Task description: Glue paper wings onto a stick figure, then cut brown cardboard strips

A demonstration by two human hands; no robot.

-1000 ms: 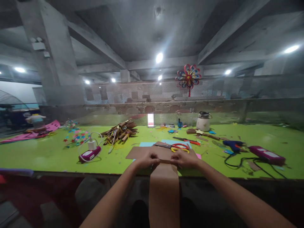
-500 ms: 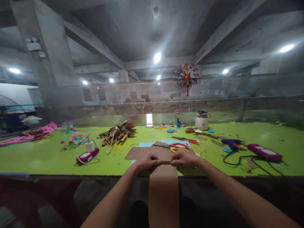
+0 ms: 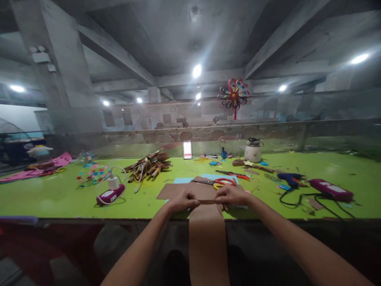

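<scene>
A long strip of brown paper (image 3: 208, 242) hangs over the table's near edge, its far end folded or rolled into a narrow band. My left hand (image 3: 185, 200) pinches the left end of that band. At its right end, my right hand (image 3: 230, 195) is closed on it too, fingers bent. Just beyond the hands lies a flat piece of brown cardboard (image 3: 172, 191), partly over light blue paper (image 3: 183, 180). Scissors with red and yellow handles (image 3: 212, 182) rest on the cardboard, close to my right hand.
Black-and-red pliers-like scissors (image 3: 233, 174) lie farther back. To the right are a blue glue gun (image 3: 290, 179) and a purple power strip (image 3: 331, 190) with black cords. Leftward are another purple strip (image 3: 110, 195) and a twig bundle (image 3: 151, 165). A white jug (image 3: 253, 151) stands behind.
Both hands keep their hold on the folded end of the brown paper, the left shifting slightly left. The hanging part has swung a little to the right.
</scene>
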